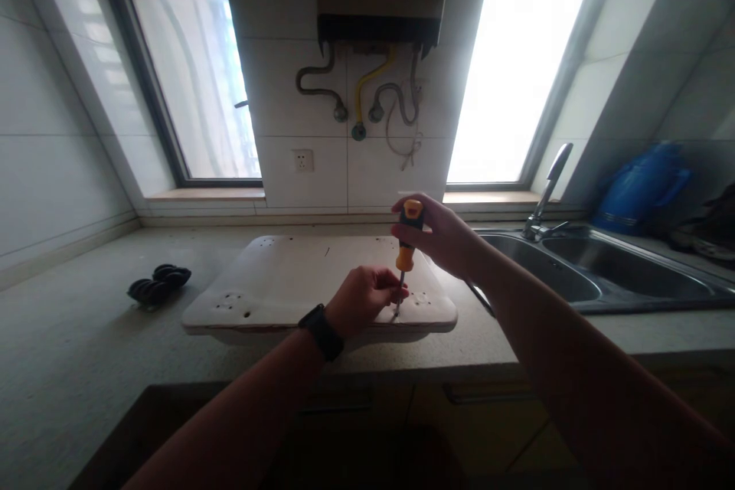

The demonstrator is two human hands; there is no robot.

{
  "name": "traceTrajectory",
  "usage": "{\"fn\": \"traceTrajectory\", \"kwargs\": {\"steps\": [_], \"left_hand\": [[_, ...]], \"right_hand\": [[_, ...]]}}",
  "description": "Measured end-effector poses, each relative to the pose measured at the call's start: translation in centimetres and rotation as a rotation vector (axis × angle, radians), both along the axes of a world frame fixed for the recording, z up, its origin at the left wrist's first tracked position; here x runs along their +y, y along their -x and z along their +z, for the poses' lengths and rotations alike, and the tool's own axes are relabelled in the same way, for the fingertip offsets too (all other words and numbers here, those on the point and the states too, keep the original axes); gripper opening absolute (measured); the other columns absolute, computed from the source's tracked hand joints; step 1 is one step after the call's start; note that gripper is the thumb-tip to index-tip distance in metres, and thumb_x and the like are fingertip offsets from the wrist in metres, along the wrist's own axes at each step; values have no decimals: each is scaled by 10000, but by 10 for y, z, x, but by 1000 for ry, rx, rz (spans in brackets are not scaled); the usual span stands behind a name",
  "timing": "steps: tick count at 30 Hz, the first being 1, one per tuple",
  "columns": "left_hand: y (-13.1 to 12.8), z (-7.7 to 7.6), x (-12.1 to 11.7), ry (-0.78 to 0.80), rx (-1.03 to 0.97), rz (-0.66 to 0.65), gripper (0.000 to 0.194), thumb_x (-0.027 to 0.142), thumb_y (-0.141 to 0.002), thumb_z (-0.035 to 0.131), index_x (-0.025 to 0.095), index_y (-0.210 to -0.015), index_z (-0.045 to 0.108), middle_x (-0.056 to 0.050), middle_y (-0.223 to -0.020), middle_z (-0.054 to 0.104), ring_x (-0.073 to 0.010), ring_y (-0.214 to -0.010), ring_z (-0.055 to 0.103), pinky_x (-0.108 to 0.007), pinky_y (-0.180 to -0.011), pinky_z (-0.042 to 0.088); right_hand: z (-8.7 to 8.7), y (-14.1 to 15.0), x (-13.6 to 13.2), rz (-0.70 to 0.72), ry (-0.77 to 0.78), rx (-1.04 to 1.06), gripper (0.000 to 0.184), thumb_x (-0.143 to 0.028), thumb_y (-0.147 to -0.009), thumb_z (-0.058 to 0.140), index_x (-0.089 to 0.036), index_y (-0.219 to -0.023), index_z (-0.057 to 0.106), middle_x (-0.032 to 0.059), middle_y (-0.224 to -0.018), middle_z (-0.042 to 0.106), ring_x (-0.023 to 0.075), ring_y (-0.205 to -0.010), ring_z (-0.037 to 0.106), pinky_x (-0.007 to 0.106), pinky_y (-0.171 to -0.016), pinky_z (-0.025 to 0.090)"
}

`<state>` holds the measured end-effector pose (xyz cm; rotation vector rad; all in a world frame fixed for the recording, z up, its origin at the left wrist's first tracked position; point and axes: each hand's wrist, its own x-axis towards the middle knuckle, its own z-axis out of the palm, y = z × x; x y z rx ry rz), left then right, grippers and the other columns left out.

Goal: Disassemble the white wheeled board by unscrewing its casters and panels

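Gripping screwdriver with right hand, pinching around shaft with left hand — at near-edge hole of white panel on counter. Probably mid-job — left front hole (looks unfilled) perhaps remaining, finished part unclear.

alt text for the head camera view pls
A person's right hand holds a screwdriver upright, its tip near the front edge of a white panel, the left hand at the shaft. The panel rests on a kitchen counter between a black object and a sink.

My right grip holds a screwdriver upright over the white panel, my left grip pinching its shaft.
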<state>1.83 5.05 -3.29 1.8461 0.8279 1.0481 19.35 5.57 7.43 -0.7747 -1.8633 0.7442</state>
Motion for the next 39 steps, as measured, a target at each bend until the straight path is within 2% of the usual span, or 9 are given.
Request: {"fn": "traceTrajectory", "kwargs": {"steps": [6,12,16,19,22,25,31,36,39], "left_hand": [[-7,5,-4,-37,58,128,350,485,-814,801,153,-805,692,-49,-768,731,-188,-725,661,-295,-677,489],[-10,7,-11,-95,108,249,450,591,-818,767,162,-810,634,-16,-723,667,-155,-634,571,-277,-585,429],[-4,11,-13,-3,13,26,469,479,-841,797,149,-1150,672,-124,-1119,752,-230,-962,709,-361,-841,557],[2,10,-11,91,-73,-174,437,421,-912,735,158,-1259,695,-157,-1317,707,-264,-1184,686,-435,-1061,504],[4,5,-8,117,-135,-179,362,399,-930,713,155,-1195,752,-140,-1192,769,-264,-1126,721,-450,-1061,515],[2,2,-6,113,-138,-108,291,371,-885,758,152,-1074,793,-117,-1053,804,-255,-1008,752,-430,-984,557],[-4,4,-5,96,-138,12,234,379,-789,841,157,-835,782,-88,-957,805,-246,-919,747,-367,-884,565],[-10,4,-5,49,-90,123,342,475,-759,854,164,-797,716,-69,-826,779,-231,-796,730,-335,-753,540],[-12,5,-6,-10,-36,172,411,528,-727,866,166,-797,687,-42,-768,740,-194,-703,671,-302,-661,497]], "right_hand": [[7,1,-8,-139,13,-21,544,-440,-702,840,-224,-1121,568,42,-932,654,205,-823,634,436,-770,569],[11,-1,-13,-204,-39,-116,453,-477,-792,774,-235,-1156,651,61,-1000,631,220,-871,616,469,-782,566],[12,-4,-12,-99,41,0,622,-383,-717,840,-218,-1266,601,60,-1011,656,228,-873,668,493,-817,596],[14,-6,-13,60,82,32,528,-310,-763,797,-211,-1241,596,82,-1103,685,231,-981,693,500,-926,590],[18,-6,-19,119,55,-66,460,-249,-835,688,-197,-1286,613,95,-1149,672,228,-1047,674,478,-951,587],[21,-3,-24,38,37,-121,498,-209,-829,616,-187,-1327,621,102,-1144,637,216,-978,665,445,-874,604],[15,3,-27,-85,114,-218,555,-523,-850,714,-223,-1288,553,35,-882,632,192,-720,639,380,-628,553],[6,3,-23,-125,52,-106,586,-512,-784,804,-253,-1214,500,68,-1060,673,201,-828,645,377,-691,559],[5,2,-20,-185,-8,-130,507,-521,-793,789,-254,-1158,559,45,-987,668,196,-805,632,388,-698,555]]}}
